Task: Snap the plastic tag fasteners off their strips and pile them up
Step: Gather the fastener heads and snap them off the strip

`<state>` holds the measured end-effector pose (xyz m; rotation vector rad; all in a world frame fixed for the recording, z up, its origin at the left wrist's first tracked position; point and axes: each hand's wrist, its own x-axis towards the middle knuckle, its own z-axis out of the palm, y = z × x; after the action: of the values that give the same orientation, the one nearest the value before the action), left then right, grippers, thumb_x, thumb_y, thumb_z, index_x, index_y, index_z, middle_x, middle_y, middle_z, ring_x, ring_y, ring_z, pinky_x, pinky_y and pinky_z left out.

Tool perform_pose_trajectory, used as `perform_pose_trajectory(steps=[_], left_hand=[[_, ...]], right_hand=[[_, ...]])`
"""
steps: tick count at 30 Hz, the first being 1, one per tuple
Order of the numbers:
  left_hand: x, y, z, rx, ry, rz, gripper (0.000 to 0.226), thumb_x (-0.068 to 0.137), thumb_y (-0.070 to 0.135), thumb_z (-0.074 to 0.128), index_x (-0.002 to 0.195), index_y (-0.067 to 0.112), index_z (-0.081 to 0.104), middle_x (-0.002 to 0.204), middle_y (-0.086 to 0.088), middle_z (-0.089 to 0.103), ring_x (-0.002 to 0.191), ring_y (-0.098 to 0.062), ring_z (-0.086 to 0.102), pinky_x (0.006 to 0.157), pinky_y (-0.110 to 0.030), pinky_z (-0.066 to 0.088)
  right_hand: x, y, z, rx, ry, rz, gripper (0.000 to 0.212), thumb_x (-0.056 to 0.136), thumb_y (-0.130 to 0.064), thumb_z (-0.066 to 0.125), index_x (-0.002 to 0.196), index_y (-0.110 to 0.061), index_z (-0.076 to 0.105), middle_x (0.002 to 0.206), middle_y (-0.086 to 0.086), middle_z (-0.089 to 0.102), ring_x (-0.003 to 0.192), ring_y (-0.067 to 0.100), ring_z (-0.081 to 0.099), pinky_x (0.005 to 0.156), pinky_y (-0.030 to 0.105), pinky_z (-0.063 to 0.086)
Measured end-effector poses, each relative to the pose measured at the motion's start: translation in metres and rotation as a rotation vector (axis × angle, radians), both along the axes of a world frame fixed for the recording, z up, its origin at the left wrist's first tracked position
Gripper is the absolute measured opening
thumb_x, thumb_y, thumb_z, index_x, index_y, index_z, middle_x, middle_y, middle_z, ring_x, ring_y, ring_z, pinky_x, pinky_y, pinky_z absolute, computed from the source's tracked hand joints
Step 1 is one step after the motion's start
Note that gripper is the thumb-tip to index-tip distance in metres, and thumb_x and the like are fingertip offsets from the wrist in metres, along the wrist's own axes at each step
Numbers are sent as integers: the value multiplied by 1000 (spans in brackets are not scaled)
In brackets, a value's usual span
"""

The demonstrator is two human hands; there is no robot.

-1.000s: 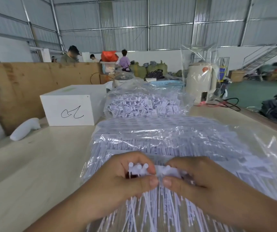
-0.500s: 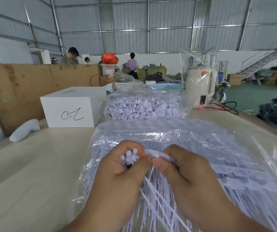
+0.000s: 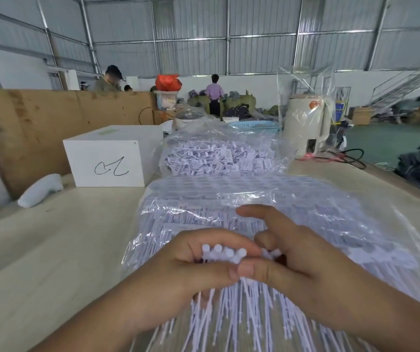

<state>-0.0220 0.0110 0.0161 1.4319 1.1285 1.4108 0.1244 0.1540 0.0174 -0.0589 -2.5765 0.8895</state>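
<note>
My left hand (image 3: 191,270) grips a bundle of white plastic tag fasteners (image 3: 223,252); their round heads stick up between thumb and fingers and their thin tails hang down toward me. My right hand (image 3: 292,265) pinches the same bundle at its right end with the thumb and a curled finger, and its index finger points out straight to the left. Under both hands lies a clear plastic bag of fastener strips (image 3: 267,199). Behind it, a second clear bag (image 3: 219,156) holds a pile of loose fasteners.
A white box (image 3: 110,158) with a black scribble stands at the back left on the wooden table (image 3: 51,250), with a white handle-shaped tool (image 3: 40,190) beside it. A cream appliance in plastic wrap (image 3: 305,123) and cables sit at the back right. People stand far behind.
Both hands have dropped lower and nearer to me with the bundle. My right index finger has straightened out. More fastener heads now show in my left hand.
</note>
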Motion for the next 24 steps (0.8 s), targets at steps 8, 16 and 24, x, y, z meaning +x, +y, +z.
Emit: perform_pose_trajectory(steps=[8,16,24], left_hand=[[-6,-1,2,-41,158,177,18,80,5,68,82,22,71,64,15,61,54,1,53,53,-13,42],[1,5,-1,32,76,485,3,68,21,75,66,23,73,59,7,59,47,-8,50,46,-19,43],[2,5,-3,172,-13,680,19,60,36,81,69,22,72,53,2,55,43,-10,46,45,-21,40]], right_hand=[[2,1,4,70,-40,-78,51,79,-75,49,117,-41,54,81,-7,65,64,8,60,58,27,47],[5,-1,12,-61,4,-205,33,74,-63,50,69,-30,54,51,-6,44,43,6,36,45,18,29],[4,1,19,-165,456,-546,49,79,-60,46,64,-13,45,46,-7,36,42,6,31,45,27,30]])
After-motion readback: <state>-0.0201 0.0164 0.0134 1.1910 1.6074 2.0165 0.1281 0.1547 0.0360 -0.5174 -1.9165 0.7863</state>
